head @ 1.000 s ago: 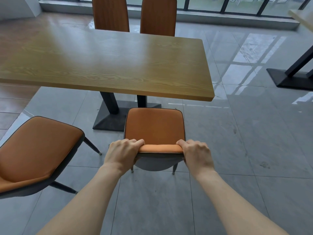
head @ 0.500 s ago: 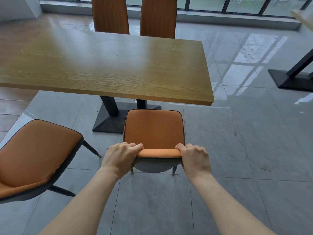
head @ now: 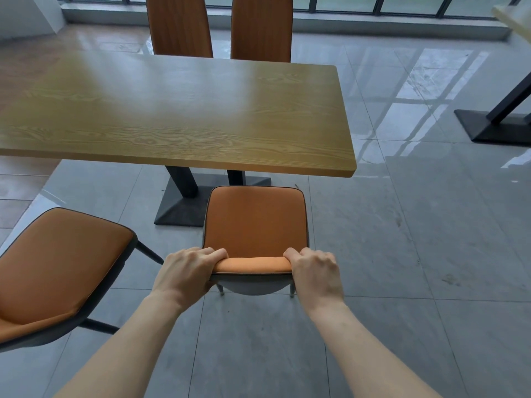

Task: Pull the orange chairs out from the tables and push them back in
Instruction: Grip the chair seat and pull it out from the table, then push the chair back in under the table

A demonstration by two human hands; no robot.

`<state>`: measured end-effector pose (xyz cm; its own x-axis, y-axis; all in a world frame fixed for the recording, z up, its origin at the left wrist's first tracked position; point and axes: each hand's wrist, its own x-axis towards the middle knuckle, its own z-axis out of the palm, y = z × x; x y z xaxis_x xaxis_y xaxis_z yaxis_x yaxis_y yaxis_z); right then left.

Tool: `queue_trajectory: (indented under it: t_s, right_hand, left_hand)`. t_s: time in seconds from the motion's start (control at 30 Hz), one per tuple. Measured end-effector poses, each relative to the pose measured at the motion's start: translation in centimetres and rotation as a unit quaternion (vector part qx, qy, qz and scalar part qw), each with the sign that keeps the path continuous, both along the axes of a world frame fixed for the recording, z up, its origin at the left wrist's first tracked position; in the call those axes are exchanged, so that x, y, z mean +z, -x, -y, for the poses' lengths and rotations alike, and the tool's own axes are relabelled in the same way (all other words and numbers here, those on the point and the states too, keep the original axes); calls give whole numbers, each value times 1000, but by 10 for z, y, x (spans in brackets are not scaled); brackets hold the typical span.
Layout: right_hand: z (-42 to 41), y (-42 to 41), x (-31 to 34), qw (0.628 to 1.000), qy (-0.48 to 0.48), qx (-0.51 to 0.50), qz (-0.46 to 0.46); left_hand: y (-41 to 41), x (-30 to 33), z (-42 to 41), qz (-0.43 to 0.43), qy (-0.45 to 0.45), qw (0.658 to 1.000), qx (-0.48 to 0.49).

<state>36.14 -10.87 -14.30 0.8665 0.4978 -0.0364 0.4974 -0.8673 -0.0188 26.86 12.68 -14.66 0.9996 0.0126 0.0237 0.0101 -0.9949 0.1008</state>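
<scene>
An orange chair with a dark rim stands on the floor just in front of the wooden table, its seat front close to the table's near edge. My left hand grips the left end of its backrest top. My right hand grips the right end. A second orange chair stands pulled out at the left, angled away from the table. Two more orange chairs stand at the table's far side, only their backs showing.
The table rests on dark legs and a black base plate. Another table's black base and a corner of its top are at the right. Grey tiled floor stretches to the right and behind; windows run along the far wall.
The gripped chair has slid slightly toward the table, its seat front now nearer the table edge. Both hands keep the same hold on the backrest.
</scene>
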Motion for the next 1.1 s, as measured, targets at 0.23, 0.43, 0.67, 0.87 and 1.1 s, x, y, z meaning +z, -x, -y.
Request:
queue_trajectory:
  t_s: [0.23, 0.43, 0.67, 0.87, 1.1]
  right_hand:
    - [1, 1, 0, 1000, 0, 14, 2]
    - [1, 13, 33, 995, 31, -17, -92]
    - [3, 67, 79, 994, -23, -19, -101]
    - [-37, 140, 114, 992, -58, 12, -115]
    - [-130, 252, 158, 991, -55, 19, -119]
  left_hand:
    - [1, 0, 3, -12, 10, 1000, 26]
    - [0, 19, 22, -73, -70, 986, 130]
    - [50, 73, 23, 1, -48, 989, 140]
    - [149, 112, -28, -22, 2, 986, 166]
    - [262, 154, -122, 18, 48, 992, 111]
